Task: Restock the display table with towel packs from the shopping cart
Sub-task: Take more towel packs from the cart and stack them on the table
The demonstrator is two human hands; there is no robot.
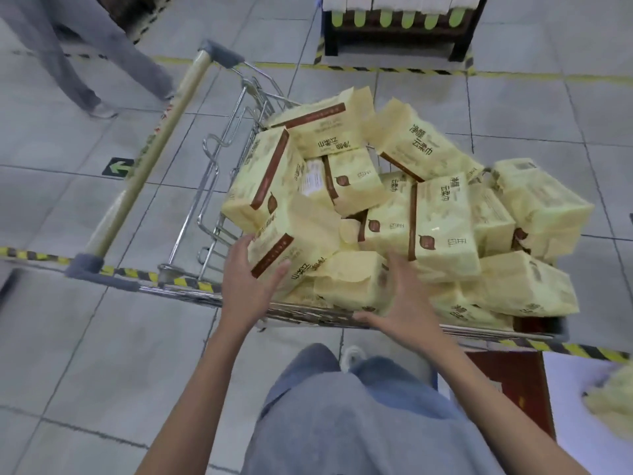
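1. Legs of a second person (85, 63) stand on the tiled floor in the upper left of the frame, well apart from the work area.
2. Shopping cart (209, 186) lies diagonally across the frame, with its handle (154, 159) at the left. The operator faces the long near side. This position is judged to give both arms direct reach into the basket.
3. Left hand (246, 279) is released. Its fingers are straight and spread flat against the near left face of the nearest towel pack (291, 245), not curled round it. The placement is judged to brace one side of the pack for a two-handed lift.
4. Right hand (400, 303) is blurred. Its fingers are spread and hold nothing. It hangs over the near rim of the cart, just beside a plain-faced pack (346, 279). Contact with that pack cannot be confirmed. The opposed palms suggest that the pick has not yet been completed.
5. Basket contents: yellow towel packs with brown bands (445, 217), heaped above the wire rim and tilted at mixed angles. None is stacked squarely, so neighbouring packs may slide when one is withdrawn.
6. Pale table (565, 389) enters at the lower right of the frame, close to the cart. One yellow pack (613, 406) shows at its edge, partly cut off. This is judged to be the display table.
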